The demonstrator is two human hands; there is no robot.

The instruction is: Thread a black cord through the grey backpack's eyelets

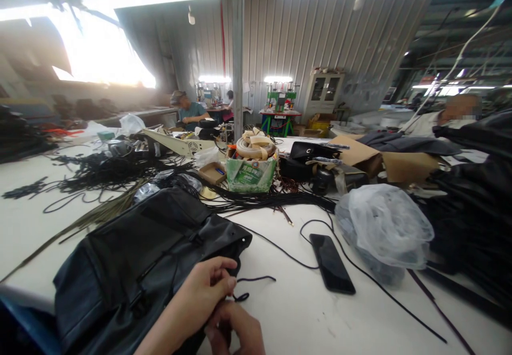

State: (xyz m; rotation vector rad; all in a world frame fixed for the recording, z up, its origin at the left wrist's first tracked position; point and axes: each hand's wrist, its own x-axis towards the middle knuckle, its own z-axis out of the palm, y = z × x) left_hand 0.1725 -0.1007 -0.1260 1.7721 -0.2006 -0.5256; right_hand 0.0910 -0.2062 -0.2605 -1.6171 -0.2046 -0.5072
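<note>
White table [304, 312], long, littered. Workshop with grey corrugated wall behind; two other people seated at the far side, one more at the right edge.

Black bag [136, 259] lies on the near left part of the table, the largest thing close to the person, its mouth end turned toward the hands. Soft, dull leather-like surface, creased.

Clear plastic sack [386, 227], crumpled, sits to the right of centre, dark contents showing through. Green box [250, 173] behind centre, heaped with coiled tan strap. Heaps of black cords [120, 171] spread across the left and middle of the table.

Phone [332, 263], black, face up, lies flat between the bag and the sack, a thin cable running past it.

Left hand [200, 296] rests against the bag's mouth edge, fingers curled in, thumb and forefinger pinched together on a thin black cord [250, 286] where it leaves the bag. Closed grip, tight, only the cord in it.

Right hand [236, 328], low at the bottom edge, partly cut off by the frame. Fingers folded inward, just below the left hand and touching it, at the small loop of the same cord. Whether it actually clasps the cord cannot be told; the fingertips are hidden.

The cord's free end trails right across bare table, short, lying slack.
</note>
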